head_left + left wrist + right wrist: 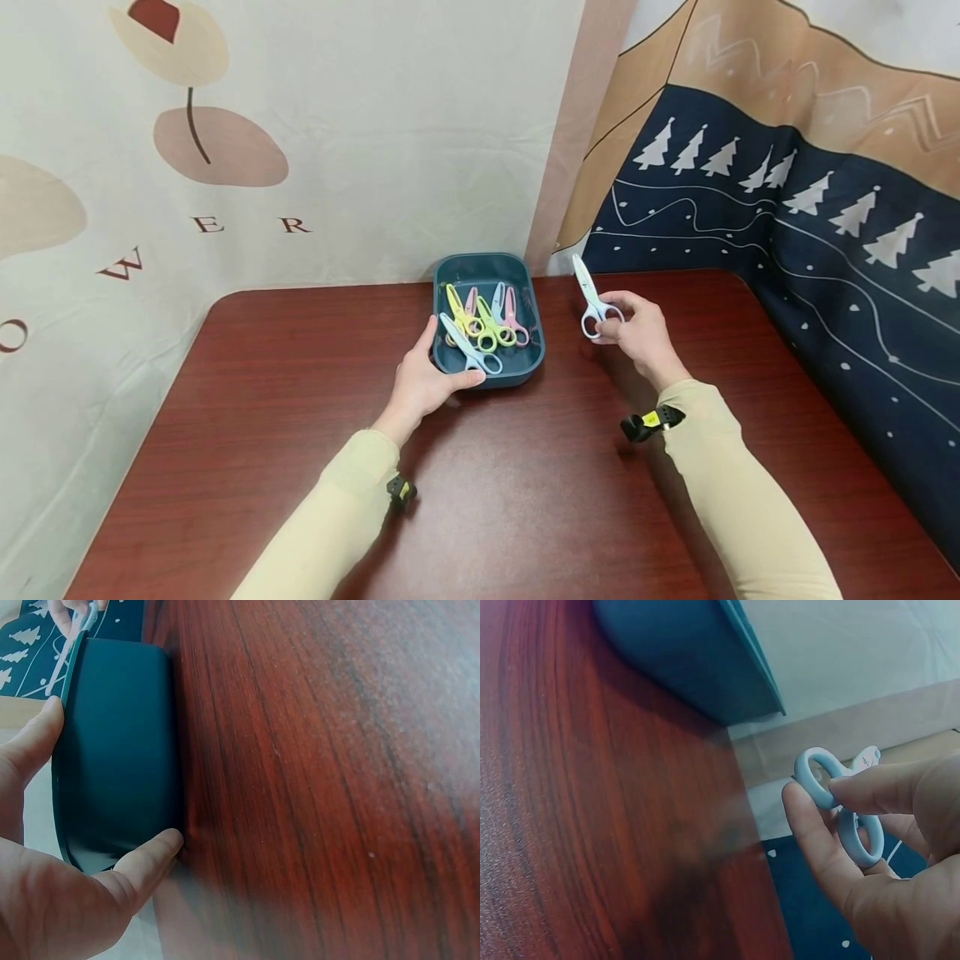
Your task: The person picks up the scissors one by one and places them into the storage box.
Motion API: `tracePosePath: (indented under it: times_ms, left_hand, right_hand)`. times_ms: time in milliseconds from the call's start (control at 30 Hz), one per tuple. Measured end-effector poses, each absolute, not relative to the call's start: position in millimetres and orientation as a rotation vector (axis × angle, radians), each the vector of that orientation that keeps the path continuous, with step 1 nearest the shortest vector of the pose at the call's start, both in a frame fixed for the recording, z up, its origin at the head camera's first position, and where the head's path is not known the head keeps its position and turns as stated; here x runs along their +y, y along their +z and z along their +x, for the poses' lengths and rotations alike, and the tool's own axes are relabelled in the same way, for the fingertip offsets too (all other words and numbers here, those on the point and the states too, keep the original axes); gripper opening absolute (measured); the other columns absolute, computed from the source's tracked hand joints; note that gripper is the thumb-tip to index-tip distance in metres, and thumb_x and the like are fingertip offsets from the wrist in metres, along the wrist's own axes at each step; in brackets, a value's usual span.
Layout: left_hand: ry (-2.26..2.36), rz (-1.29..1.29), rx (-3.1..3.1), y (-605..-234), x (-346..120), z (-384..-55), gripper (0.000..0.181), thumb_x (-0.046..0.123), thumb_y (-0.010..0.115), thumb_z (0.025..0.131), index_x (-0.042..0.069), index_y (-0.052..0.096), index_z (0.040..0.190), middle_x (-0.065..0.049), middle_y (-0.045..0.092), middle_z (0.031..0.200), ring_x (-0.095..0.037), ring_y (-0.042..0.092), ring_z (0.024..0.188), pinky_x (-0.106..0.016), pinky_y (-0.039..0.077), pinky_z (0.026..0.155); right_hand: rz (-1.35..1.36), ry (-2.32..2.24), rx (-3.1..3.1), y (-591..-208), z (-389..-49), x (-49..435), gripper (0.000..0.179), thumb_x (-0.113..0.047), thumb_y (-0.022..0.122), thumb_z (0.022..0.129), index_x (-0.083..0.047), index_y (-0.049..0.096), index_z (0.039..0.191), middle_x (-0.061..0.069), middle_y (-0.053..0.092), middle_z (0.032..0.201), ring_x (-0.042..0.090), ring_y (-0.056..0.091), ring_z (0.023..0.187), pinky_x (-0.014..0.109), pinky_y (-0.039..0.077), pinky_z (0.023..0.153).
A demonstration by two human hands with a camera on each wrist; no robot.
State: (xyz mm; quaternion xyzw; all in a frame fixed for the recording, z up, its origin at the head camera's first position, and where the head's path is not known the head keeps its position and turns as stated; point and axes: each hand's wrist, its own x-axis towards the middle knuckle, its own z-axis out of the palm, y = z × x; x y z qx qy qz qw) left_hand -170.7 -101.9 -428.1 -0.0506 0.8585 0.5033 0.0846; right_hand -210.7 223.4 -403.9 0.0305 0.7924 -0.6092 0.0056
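Note:
My left hand holds a dark teal plastic bin at its near left corner, thumb along the front wall and fingers at the left side. Inside lie several small scissors: yellow scissors, green scissors, pink scissors and light blue scissors nearest me. Right of the bin, my right hand pinches another pair of light blue scissors by the finger loops. Its blades point up and away, above the table. In the left wrist view, the bin's outer wall hides its contents.
Everything stands on a reddish-brown wooden table. The bin is near the back edge, close to a pale printed curtain. A dark blue cloth with white trees hangs along the right side.

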Motion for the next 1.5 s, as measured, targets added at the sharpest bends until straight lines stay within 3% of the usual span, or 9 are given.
tracePosePath:
  times_ms: [533,1067,1500]
  left_hand:
    - [1.506,-0.151,2.555,-427,-102,-170,0.123,0.036,0.094,0.074,0.026,0.015,0.168,-0.012,0.037,0.164,-0.032,0.039,0.146,-0.048,0.043,0.113]
    - [1.503,-0.142,2.560,-429,-103,-171,0.122,0.037,0.094,0.074,0.026,0.016,0.168,-0.011,0.037,0.165,-0.032,0.039,0.146,-0.048,0.042,0.114]
    - [1.535,-0.142,2.530,-426,-103,-170,0.122,0.033,0.094,0.075,0.025,0.015,0.168,-0.013,0.038,0.163,-0.031,0.044,0.140,-0.046,0.048,0.107]
  right_hand:
    - [0.106,-1.823,2.480,-387,-210,215,0.049,0.013,0.063,0.091,0.006,0.056,0.139,0.027,0.054,0.127,0.036,0.068,0.099,0.036,0.062,0.079]
    - [0.080,-1.774,2.455,-371,-214,199,0.045,0.009,0.064,0.094,0.004,0.058,0.138,0.026,0.057,0.128,0.028,0.069,0.093,0.033,0.062,0.078]
    - [0.066,-1.729,2.443,-365,-220,184,0.045,0.009,0.065,0.094,0.003,0.059,0.138,0.024,0.056,0.128,0.025,0.070,0.089,0.035,0.062,0.081]
